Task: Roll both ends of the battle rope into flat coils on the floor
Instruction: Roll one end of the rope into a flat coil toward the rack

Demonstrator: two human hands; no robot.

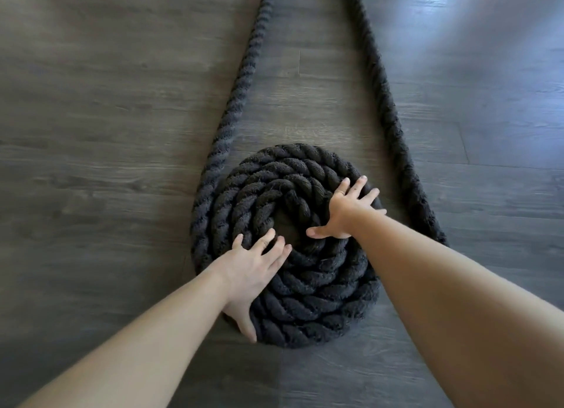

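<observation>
Flat coil [305,285], tail running straight ahead; both hands' fingers [268,242] spread flat atop.

Both straight runs of the battle rope [241,80] leave the top edge, so their far ends go unseen. The right hand [343,209] and forearm cover the coil's [305,285] right rim; the right run's near end vanishes behind that forearm.
</observation>
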